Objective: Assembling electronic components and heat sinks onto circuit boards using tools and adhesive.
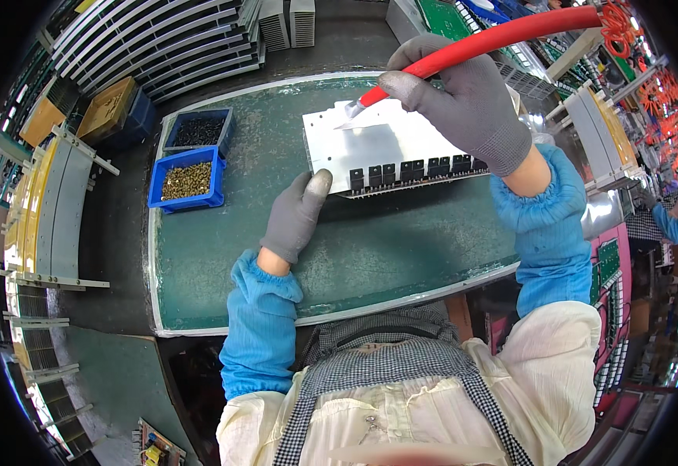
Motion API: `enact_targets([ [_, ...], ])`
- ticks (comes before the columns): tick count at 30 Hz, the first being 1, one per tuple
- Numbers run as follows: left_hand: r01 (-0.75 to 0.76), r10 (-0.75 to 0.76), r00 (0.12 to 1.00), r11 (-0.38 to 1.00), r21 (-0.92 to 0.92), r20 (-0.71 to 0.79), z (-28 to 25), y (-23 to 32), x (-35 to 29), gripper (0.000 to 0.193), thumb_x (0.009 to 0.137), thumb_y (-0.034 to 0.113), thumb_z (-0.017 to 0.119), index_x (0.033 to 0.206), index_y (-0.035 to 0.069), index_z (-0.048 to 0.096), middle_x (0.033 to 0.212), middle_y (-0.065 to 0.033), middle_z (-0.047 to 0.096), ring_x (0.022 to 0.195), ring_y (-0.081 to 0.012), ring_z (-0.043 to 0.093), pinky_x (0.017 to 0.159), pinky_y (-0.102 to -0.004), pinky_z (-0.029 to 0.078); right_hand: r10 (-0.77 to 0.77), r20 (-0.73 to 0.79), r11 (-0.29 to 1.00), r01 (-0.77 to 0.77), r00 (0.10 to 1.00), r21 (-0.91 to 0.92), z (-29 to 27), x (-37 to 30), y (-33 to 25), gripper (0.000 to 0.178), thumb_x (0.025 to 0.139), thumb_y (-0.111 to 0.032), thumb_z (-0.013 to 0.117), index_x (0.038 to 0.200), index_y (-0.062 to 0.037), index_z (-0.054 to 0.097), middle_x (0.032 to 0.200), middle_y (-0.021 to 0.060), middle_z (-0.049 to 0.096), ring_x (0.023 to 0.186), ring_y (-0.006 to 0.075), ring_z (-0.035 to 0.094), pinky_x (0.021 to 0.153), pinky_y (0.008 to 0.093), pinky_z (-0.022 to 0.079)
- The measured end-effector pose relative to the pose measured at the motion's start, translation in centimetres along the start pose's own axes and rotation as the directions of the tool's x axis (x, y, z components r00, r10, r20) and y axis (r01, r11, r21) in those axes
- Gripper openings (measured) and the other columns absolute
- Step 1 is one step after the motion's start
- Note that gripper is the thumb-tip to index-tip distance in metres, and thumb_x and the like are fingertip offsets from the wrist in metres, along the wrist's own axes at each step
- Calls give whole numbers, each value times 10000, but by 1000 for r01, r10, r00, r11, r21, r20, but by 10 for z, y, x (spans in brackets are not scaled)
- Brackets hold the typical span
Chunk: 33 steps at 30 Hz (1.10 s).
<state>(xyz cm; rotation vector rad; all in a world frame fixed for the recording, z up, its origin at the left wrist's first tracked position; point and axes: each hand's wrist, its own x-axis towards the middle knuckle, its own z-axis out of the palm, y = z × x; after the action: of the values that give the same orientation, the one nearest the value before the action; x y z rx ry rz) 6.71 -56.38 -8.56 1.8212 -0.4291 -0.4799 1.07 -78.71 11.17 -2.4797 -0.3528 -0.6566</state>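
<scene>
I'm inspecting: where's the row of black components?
In the head view, the row lines the near edge of the silver plate, right of the left hand.

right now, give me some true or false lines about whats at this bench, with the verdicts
1. The right hand holds a red tool. True.
2. The blue bin nearer the person contains brass-coloured pieces. True.
3. The left hand is inside that bin. False: it holds the silver plate at its near left corner.
4. Black components line the plate's far edge. False: the black components run along its near edge.
5. The sleeve covers are red. False: the sleeve covers are blue.
</scene>
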Motion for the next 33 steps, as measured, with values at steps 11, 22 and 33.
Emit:
enact_targets([
  [11,-12,12,1000,1000,-2,-10,1,4,0,883,898,708,432,1237,-95,569,1099,-318,637,1074,-392,617,950,-406,442,169,-80,981,-160,982,114,-33,-18,9,213,898,-190,673,991,1,657,764,48,638,713,80,609,609,221,478],
  [22,-17,17,1000,1000,-10,8,0,2,-2,844,907,695,433,1226,-72,585,1097,-298,646,1072,-376,623,947,-400,440,-95,-88,995,95,992,-4,8,-4,0,249,897,-266,686,958,-26,666,737,42,639,666,92,612,589,221,479],
  [33,-24,24,1000,1000,2,6,-1,1,-2,844,914,699,429,1225,-68,590,1036,-281,657,993,-345,632,900,-395,458,24,-99,999,-27,995,-31,-15,-26,19,212,888,-235,686,926,-28,664,747,33,630,704,85,587,621,228,472],
])
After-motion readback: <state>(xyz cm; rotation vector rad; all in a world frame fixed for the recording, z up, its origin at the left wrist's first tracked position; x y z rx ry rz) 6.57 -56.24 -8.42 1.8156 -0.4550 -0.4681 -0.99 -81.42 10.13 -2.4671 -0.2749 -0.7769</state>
